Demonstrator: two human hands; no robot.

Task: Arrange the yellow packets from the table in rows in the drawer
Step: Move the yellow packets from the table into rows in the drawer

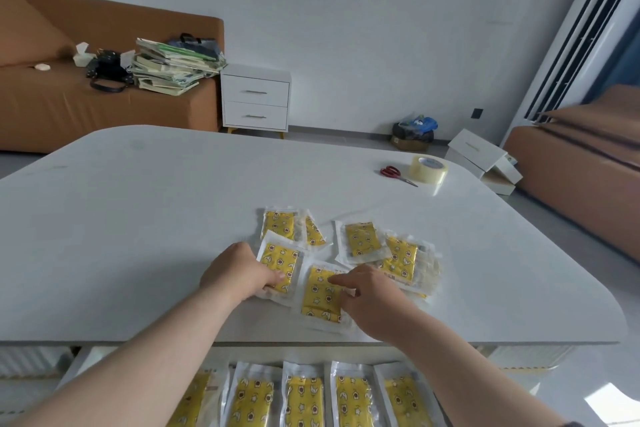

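Several yellow packets in clear wrappers lie scattered near the front of the white table (173, 218). My left hand (239, 270) grips the left edge of one packet (280, 262), thumb on top. My right hand (367, 298) rests with its fingers on a second packet (320, 295) lying flat beside it. More packets (362, 241) lie behind, some overlapping. Below the table's front edge the open drawer (83, 362) holds a row of several yellow packets (304, 399) standing side by side.
Red scissors (396, 175) and a roll of clear tape (429, 170) lie at the table's far right. Beyond stand a brown sofa (69, 107) with a stack of books (173, 66), a white nightstand (256, 100) and white boxes (481, 159) on the floor.
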